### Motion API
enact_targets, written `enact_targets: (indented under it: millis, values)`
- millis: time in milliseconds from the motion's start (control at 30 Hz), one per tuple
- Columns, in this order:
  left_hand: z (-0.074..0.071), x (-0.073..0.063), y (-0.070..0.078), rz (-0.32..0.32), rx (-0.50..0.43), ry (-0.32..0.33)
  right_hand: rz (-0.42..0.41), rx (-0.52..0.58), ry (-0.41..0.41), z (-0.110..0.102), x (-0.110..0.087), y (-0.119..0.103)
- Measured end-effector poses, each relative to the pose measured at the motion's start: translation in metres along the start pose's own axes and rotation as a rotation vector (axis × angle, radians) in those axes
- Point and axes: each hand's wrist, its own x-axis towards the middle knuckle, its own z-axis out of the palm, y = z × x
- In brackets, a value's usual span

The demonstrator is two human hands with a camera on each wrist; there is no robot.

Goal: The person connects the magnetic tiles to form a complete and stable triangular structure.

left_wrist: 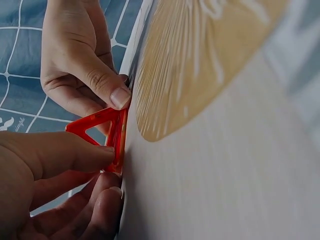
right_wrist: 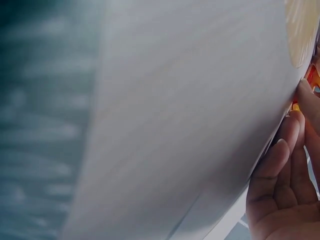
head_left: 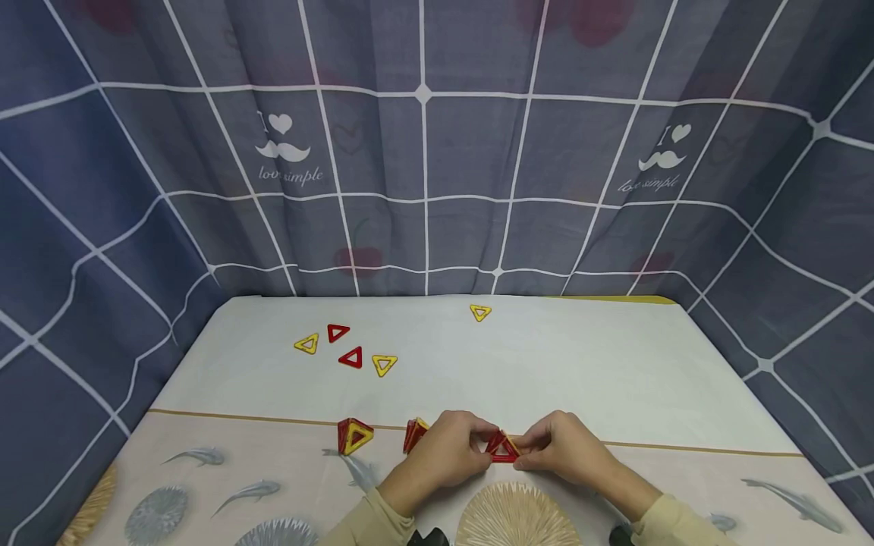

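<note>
Between both hands, close over the cloth, is a small pyramid of red and yellow triangular tiles (head_left: 505, 458). My left hand (head_left: 451, 447) pinches its left side with thumb and fingers. On the opposite side my right hand (head_left: 570, 449) pinches the right corner. The left wrist view shows a red triangular frame (left_wrist: 95, 119) leaning up from the base, a thumb at each end. Only a sliver of the red tile (right_wrist: 312, 75) shows past the fingers in the right wrist view. Left of my hands stands a red-and-yellow pyramid (head_left: 355, 437); another (head_left: 413, 434) is partly hidden behind the left hand.
Loose yellow triangles (head_left: 385, 365) and red triangles (head_left: 351, 357) lie flat at the back left of the table. A single yellow triangle (head_left: 481, 312) lies near the far edge. A checked curtain (head_left: 464, 152) hangs around the table (head_left: 580, 364).
</note>
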Motion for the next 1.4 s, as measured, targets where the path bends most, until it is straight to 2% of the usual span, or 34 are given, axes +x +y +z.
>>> enact_targets:
  millis: [467, 800, 1000, 1233, 1400]
  values:
    - [0.0, -0.002, -0.003, 0.007, -0.034, 0.002, -0.028, -0.025, -0.024, 0.001, 0.004, 0.0]
    - [0.005, -0.001, -0.005, 0.035, -0.018, 0.008, -0.052, -0.016, -0.085, -0.003, 0.01, 0.004]
    - [0.008, 0.001, -0.007, 0.047, 0.003, 0.017, -0.066, 0.03, -0.13, -0.006, 0.011, 0.006]
    - [0.01, 0.0, -0.006, -0.019, -0.068, 0.086, -0.048, 0.057, -0.146, -0.009, 0.011, 0.007]
    - [0.011, 0.0, -0.007, -0.05, -0.094, 0.11, -0.06, 0.052, -0.136, -0.009, 0.011, 0.007]
